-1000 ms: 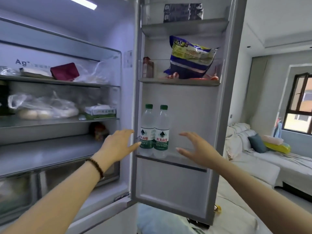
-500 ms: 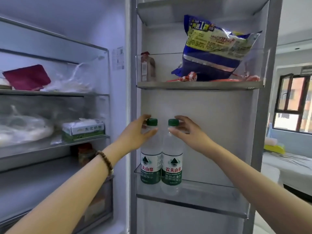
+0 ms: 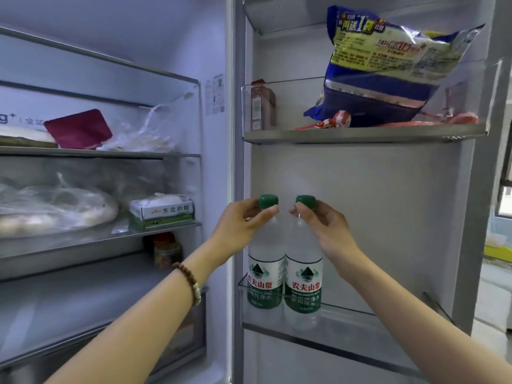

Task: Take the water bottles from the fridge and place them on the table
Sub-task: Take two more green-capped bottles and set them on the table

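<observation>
A: Whereabouts, then?
B: Down in the lower door bin (image 3: pixel 360 325), at the end nearest the fridge compartment. Left bottle (image 3: pixel 265 273) and right bottle (image 3: pixel 303 275), upright, side by side, touching or all but. Dead ahead of both hands, at the far end of the reach.
A: And the hands?
B: One apiece. Left hand (image 3: pixel 238 225) curled round the neck of the left bottle, just under the green left cap (image 3: pixel 268 201); right hand (image 3: pixel 327 225) pinching the neck of the right bottle under the right cap (image 3: pixel 305 202). No crossing over, each on the nearer one.
A: Long axis?
B: Vertical, caps up. Sunk at the base behind the bin's clear front wall, so probably straight up first, only then back toward the body.
A: Room overhead?
B: Enough, by the look of it. Bare door liner above the caps, right up to the upper door shelf (image 3: pixel 360 135), loaded with a blue bag (image 3: pixel 388 73) and well apart from the hands.
A: To the sides?
B: Tighter on the left: door edge and compartment wall just beside the left wrist and its beaded bracelet (image 3: pixel 191 281). Open bin off to the right.
A: Anything to watch?
B: Thin necks, maybe cold and slick. Could swing and knock the bin wall, or each other, if hung from the fingers alone. No table in view; somewhere behind, presumably.
</observation>
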Available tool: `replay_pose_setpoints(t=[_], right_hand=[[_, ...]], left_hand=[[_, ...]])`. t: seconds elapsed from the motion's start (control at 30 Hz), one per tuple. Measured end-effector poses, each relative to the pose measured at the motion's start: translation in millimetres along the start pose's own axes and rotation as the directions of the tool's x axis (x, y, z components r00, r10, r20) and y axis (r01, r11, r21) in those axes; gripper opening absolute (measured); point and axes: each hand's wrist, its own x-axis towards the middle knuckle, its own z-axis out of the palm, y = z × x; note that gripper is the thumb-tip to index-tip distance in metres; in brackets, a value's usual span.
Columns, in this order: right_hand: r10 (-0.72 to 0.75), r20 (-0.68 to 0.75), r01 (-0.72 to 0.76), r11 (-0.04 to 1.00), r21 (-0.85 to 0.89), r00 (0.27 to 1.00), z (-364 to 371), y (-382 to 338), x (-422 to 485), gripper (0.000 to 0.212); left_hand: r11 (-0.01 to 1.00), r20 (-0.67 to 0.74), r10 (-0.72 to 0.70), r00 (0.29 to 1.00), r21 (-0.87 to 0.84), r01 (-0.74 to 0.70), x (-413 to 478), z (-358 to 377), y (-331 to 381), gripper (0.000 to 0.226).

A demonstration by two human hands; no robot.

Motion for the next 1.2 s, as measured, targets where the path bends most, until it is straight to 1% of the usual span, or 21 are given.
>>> replay_pose_setpoints(t=[0.13, 0.27, 0.37, 0.43, 0.5, 0.57, 0.6, 0.67, 0.7, 0.77, 0.9, 1.03, 1.2], right_hand=[[-0.092, 0.067, 0.089, 0.995, 0.038, 0.994, -8, -13, -2, 0.026], [-0.24, 0.094, 0.229, 0.967, 0.113, 0.966, -21, -47, -4, 0.025], [-0.356, 0.144, 0.333, 0.928, 0.165, 0.923, -25, -78, -10, 0.02], [-0.419, 0.177, 0.379, 0.899, 0.22, 0.89, -25, -97, -17, 0.019], [-0.445, 0.207, 0.376, 0.876, 0.304, 0.871, -20, -115, -25, 0.023], [-0.442, 0.252, 0.325, 0.859, 0.396, 0.861, -8, -129, -38, 0.024], [-0.434, 0.285, 0.285, 0.851, 0.441, 0.855, 1, -134, -47, 0.02], [-0.429, 0.363, 0.202, 0.83, 0.52, 0.827, 23, -143, -68, 0.012], [-0.433, 0.401, 0.162, 0.816, 0.555, 0.807, 36, -148, -81, 0.012], [-0.455, 0.474, 0.086, 0.783, 0.616, 0.754, 63, -162, -110, 0.015], [-0.521, 0.597, -0.053, 0.725, 0.687, 0.61, 119, -205, -179, 0.023], [-0.586, 0.629, -0.185, 0.639, 0.746, 0.51, 174, -263, -260, 0.024], [-0.652, 0.648, -0.319, 0.564, 0.762, 0.394, 230, -340, -380, 0.018]], left_hand=[[0.994, -0.083, 0.062, 0.995, 0.094, -0.054, -9, 3, 19, 0.03], [0.984, -0.213, 0.153, 0.965, 0.118, -0.13, -19, 5, 56, 0.026], [0.977, -0.344, 0.209, 0.916, 0.104, -0.184, -37, 1, 88, 0.035], [0.976, -0.449, 0.216, 0.867, 0.122, -0.18, -56, -3, 110, 0.04], [0.977, -0.543, 0.211, 0.813, 0.122, -0.172, -79, -10, 132, 0.035], [0.979, -0.604, 0.202, 0.771, 0.145, -0.142, -107, -21, 152, 0.021], [0.979, -0.631, 0.194, 0.751, 0.171, -0.11, -124, -28, 162, 0.016], [0.973, -0.681, 0.173, 0.711, 0.229, -0.017, -160, -40, 179, 0.013], [0.966, -0.702, 0.166, 0.693, 0.256, 0.028, -179, -46, 188, 0.012], [0.952, -0.743, 0.164, 0.649, 0.291, 0.092, -218, -59, 208, 0.01], [0.904, -0.833, 0.199, 0.516, 0.359, 0.23, -304, -88, 258, 0.019], [0.839, -0.879, 0.255, 0.402, 0.408, 0.361, -402, -115, 312, 0.014], [0.731, -0.894, 0.331, 0.302, 0.445, 0.518, -532, -140, 387, 0.013]])
